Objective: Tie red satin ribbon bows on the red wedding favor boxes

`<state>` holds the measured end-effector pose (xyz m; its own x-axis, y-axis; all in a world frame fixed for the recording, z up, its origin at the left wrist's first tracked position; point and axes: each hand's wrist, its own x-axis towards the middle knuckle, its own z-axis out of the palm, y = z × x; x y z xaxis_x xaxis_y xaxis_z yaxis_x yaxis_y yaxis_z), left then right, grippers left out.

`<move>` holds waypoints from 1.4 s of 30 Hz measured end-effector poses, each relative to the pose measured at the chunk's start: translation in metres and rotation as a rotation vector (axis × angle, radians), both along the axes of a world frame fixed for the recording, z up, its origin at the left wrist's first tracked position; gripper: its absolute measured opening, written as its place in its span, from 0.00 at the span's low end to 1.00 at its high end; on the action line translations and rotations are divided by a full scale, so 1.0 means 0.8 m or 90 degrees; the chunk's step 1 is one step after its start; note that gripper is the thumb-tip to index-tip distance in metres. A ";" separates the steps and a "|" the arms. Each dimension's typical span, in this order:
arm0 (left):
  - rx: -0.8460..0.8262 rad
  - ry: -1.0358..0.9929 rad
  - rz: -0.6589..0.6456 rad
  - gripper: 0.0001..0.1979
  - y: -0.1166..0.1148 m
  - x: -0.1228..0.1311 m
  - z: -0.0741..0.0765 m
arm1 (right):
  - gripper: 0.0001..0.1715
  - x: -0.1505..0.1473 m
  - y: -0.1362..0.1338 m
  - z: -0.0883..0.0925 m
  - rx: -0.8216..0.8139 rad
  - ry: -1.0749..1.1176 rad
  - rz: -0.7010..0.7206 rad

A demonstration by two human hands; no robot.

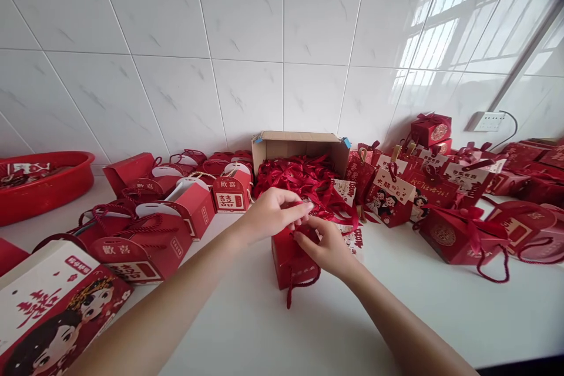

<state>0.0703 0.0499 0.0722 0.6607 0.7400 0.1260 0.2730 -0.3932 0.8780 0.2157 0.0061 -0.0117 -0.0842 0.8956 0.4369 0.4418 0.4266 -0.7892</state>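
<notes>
A small red gift box [288, 261] with a dark red cord handle stands on the white table in front of me. My left hand [271, 211] hovers over its top, fingers pinched together on a red ribbon. My right hand [326, 247] rests against the box's top right side, fingers curled on the same ribbon at the box's top. Just behind them lies an open cardboard box [299, 144] on its side, spilling a pile of red ribbons [304, 179].
Many red gift boxes [145, 247] crowd the left and right [458, 232] of the table. A red basin [42, 182] sits far left. A printed box [48, 311] lies at the near left corner. A wall socket [484, 121] is at the right on the tiled wall.
</notes>
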 end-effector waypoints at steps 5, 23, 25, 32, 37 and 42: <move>0.011 -0.107 -0.050 0.20 0.017 0.015 0.000 | 0.19 0.003 0.003 -0.004 -0.056 0.060 -0.009; 0.088 -0.050 0.053 0.07 0.015 -0.023 -0.070 | 0.18 0.000 0.008 -0.015 -0.087 0.306 0.032; 0.068 -0.085 0.041 0.07 0.013 -0.022 -0.071 | 0.17 0.000 0.008 -0.014 -0.079 0.291 0.025; 0.088 -0.108 0.036 0.07 0.014 -0.017 -0.075 | 0.08 0.002 0.005 -0.011 0.028 0.102 -0.099; 0.112 -0.103 0.038 0.06 0.015 -0.018 -0.073 | 0.07 0.010 -0.003 -0.005 0.078 -0.017 -0.076; 0.103 -0.076 0.022 0.09 0.016 -0.023 -0.071 | 0.07 0.012 -0.003 -0.008 0.062 -0.038 -0.046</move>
<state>0.0521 0.0631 0.0156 0.6087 0.7256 0.3208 0.1864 -0.5238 0.8312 0.2255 0.0037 -0.0183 -0.0498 0.8539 0.5181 0.5184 0.4655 -0.7174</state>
